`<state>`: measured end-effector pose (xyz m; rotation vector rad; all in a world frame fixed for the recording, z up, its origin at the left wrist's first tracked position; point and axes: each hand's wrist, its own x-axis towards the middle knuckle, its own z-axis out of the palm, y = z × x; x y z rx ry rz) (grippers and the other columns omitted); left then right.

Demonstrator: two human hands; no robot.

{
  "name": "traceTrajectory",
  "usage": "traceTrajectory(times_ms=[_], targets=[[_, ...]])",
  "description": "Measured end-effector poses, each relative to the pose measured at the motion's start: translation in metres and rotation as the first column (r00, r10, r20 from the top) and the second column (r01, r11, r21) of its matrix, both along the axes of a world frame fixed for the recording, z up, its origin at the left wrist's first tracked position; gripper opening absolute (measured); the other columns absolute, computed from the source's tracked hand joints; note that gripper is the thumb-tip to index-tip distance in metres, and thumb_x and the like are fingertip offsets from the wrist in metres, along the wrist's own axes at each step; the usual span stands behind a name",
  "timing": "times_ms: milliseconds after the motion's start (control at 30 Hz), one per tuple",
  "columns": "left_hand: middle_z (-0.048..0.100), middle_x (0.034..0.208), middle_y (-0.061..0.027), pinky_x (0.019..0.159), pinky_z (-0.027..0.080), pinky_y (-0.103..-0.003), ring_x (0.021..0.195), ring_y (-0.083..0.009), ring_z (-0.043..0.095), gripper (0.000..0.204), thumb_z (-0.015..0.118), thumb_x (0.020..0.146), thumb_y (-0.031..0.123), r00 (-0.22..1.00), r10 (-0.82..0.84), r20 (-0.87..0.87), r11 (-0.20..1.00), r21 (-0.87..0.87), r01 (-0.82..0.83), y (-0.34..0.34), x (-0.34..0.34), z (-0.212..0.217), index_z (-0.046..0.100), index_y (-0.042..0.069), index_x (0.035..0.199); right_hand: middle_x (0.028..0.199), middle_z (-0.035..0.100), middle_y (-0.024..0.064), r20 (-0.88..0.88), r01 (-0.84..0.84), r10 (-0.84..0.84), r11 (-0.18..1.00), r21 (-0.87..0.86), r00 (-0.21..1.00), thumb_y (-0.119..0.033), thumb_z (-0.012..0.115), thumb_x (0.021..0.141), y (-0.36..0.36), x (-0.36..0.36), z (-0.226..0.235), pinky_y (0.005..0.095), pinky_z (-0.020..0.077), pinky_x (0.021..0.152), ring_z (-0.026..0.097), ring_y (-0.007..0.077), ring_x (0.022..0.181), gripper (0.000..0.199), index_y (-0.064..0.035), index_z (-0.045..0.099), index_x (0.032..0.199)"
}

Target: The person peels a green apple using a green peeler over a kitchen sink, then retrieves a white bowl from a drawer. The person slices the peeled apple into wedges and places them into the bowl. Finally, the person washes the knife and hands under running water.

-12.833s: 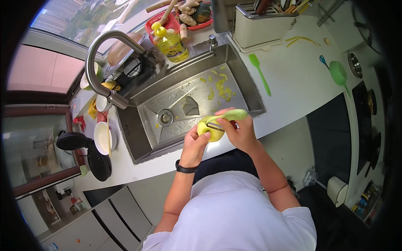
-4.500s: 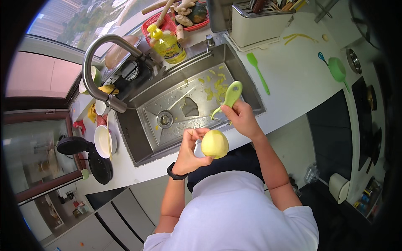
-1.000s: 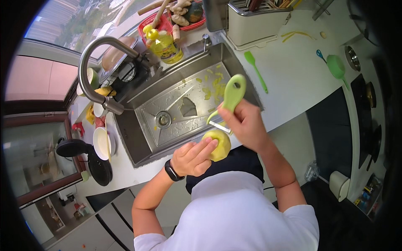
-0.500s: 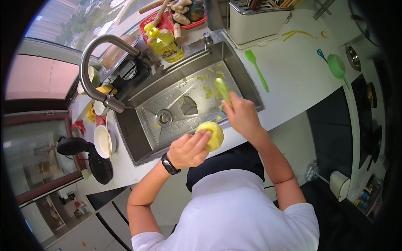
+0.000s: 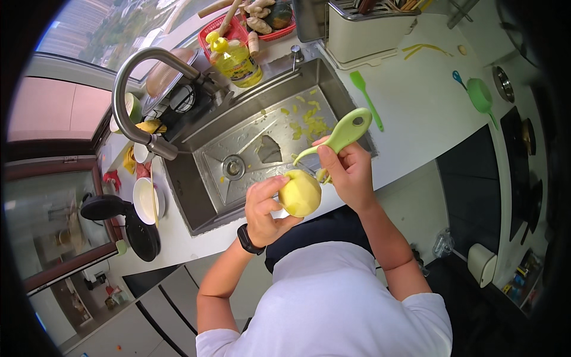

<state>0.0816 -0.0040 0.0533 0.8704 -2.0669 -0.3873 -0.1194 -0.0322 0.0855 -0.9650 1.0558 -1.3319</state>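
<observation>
My left hand (image 5: 266, 208) is closed around a round, pale yellow apple (image 5: 301, 195), mostly peeled, above the sink's near edge. A dimple shows at its top, and a small greenish patch lies low on its side. In my right hand (image 5: 352, 174) is a light green peeler (image 5: 344, 132), its holed handle end tilted up and away. The peeler's head is close to the apple's upper right side; whether the blade touches it I cannot tell. Bits of peel hang by the right fingers. Peel scraps (image 5: 312, 126) lie in the steel sink (image 5: 205, 140).
A curved faucet (image 5: 122, 95) arches over the sink's left side. Behind stand a yellow soap bottle (image 5: 238, 66) and a red basket (image 5: 284, 34) of vegetables. On the right counter lie a green spatula (image 5: 367, 101) and a cutlery holder (image 5: 366, 38). A white bowl (image 5: 146, 202) sits left.
My right hand has brought the peeler nearer to the apple and turned it, handle now up and right. My left hand has turned the apple, its fingers now round the side.
</observation>
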Motion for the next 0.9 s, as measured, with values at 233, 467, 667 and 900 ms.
traceTrajectory(times_ms=[233, 467, 667, 900], targets=[[0.053, 0.123, -0.0177, 0.098, 0.040, -0.040, 0.113, -0.0245, 0.053, 0.063, 0.080, 0.063, 0.000, 0.812, 0.203, -0.547, 0.800, 0.571, 0.185, 0.017, -0.012, -0.006, 0.033, 0.012, 0.103, 0.072, 0.053, -0.0053, 0.054, 0.039, -0.039, 0.999, 0.003, 0.998, -0.018, 0.059, 0.097, -0.015, -0.019, 0.014, 0.0174, 0.0394, 0.054, 0.048, -0.0010, 0.064, 0.019, -0.0011, 0.064, 0.103], [0.051, 0.126, -0.0172, 0.101, 0.039, -0.038, 0.115, -0.0230, 0.051, 0.062, 0.078, 0.066, -0.001, 0.706, 0.323, -0.630, 0.670, 0.679, 0.299, 0.017, -0.010, -0.013, 0.033, 0.012, 0.107, 0.067, 0.060, 0.0136, -0.820, 0.022, -0.186, 0.978, -0.207, 0.541, -0.013, 0.065, 0.089, -0.030, -0.027, -0.080, 0.0382, 0.0445, 0.054, 0.057, 0.0302, 0.056, 0.014, -0.0019, 0.058, 0.085], [0.050, 0.127, -0.0152, 0.102, 0.039, -0.038, 0.118, -0.0223, 0.050, 0.061, 0.077, 0.067, -0.002, 0.684, 0.368, -0.629, 0.618, 0.716, 0.326, 0.020, -0.007, -0.012, 0.034, 0.013, 0.108, 0.079, 0.063, -0.0004, -0.163, -0.052, 0.026, 0.986, -0.156, 0.986, -0.011, 0.062, 0.094, -0.001, -0.012, -0.003, 0.0185, 0.0417, 0.055, 0.055, 0.0038, 0.067, 0.015, -0.0009, 0.067, 0.102], [0.050, 0.128, -0.0143, 0.102, 0.039, -0.038, 0.119, -0.0226, 0.050, 0.064, 0.080, 0.065, 0.000, 0.691, 0.271, -0.670, 0.578, 0.688, 0.439, 0.020, -0.008, -0.002, 0.035, 0.013, 0.109, 0.086, 0.069, 0.0060, -0.302, -0.225, 0.124, 0.917, -0.328, 0.945, -0.006, 0.066, 0.089, 0.001, -0.006, 0.013, 0.0236, 0.0502, 0.059, 0.064, 0.0085, 0.069, 0.012, 0.0000, 0.066, 0.099]])
